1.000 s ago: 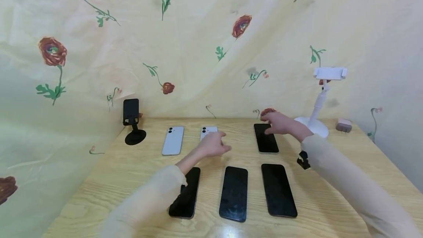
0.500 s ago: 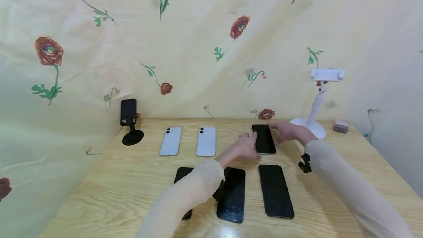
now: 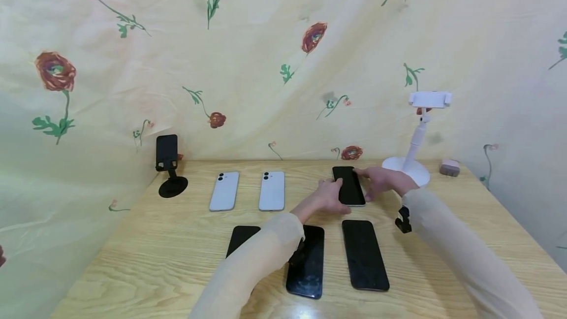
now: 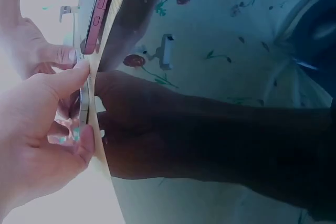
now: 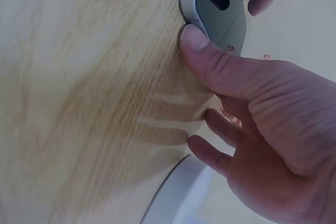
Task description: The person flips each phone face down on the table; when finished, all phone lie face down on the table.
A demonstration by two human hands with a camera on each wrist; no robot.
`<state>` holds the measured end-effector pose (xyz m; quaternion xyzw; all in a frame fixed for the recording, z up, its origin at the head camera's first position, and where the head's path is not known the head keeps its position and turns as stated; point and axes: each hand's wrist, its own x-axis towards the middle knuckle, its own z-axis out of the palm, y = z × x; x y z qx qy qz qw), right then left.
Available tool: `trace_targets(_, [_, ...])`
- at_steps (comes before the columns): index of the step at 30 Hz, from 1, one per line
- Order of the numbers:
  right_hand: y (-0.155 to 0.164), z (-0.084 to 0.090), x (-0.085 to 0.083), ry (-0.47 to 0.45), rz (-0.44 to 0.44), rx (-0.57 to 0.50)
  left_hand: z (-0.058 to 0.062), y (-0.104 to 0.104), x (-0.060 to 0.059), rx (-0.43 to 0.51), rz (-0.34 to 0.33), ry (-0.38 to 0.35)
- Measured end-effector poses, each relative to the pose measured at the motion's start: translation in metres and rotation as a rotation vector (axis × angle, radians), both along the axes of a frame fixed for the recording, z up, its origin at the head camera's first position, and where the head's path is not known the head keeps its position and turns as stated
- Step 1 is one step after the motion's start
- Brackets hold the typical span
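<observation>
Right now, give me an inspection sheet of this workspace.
Surface: wooden table, pale grain.
Job's things: black phone, screen up, back row, held at both sides.
Clutter: two white phones face down; three black phones in the front row; black stand; white stand; small pink item.
Hands: left hand and right hand touch the phone's edges.
Cables: nothing seen.
Surroundings: floral cloth backdrop.

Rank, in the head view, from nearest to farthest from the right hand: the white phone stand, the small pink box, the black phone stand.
1. White phone stand, just behind the right hand.
2. Small pink box, far right.
3. Black phone stand, far left.
</observation>
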<state>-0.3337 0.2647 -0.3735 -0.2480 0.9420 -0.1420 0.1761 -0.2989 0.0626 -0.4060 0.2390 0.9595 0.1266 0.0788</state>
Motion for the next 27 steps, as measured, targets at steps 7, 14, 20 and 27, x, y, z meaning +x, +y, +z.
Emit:
trace_targets(7, [-0.0006, -0.0038, -0.0039, -0.036, -0.018, -0.036, -0.0043, 0.0019, -0.0042, 0.057, 0.002, 0.011])
trace_targets(14, [0.0016, -0.0066, -0.0045, -0.037, -0.012, -0.073, -0.0055, 0.0015, -0.0036, 0.066, -0.017, 0.036])
trace_targets(20, [0.0055, -0.0079, -0.0041, -0.015, 0.002, -0.098, -0.0064, 0.0003, -0.0033, 0.081, -0.028, 0.047])
trace_targets(27, [0.0084, -0.0097, -0.0014, 0.016, 0.022, -0.138, -0.0083, 0.0006, -0.0032, 0.090, -0.032, 0.070])
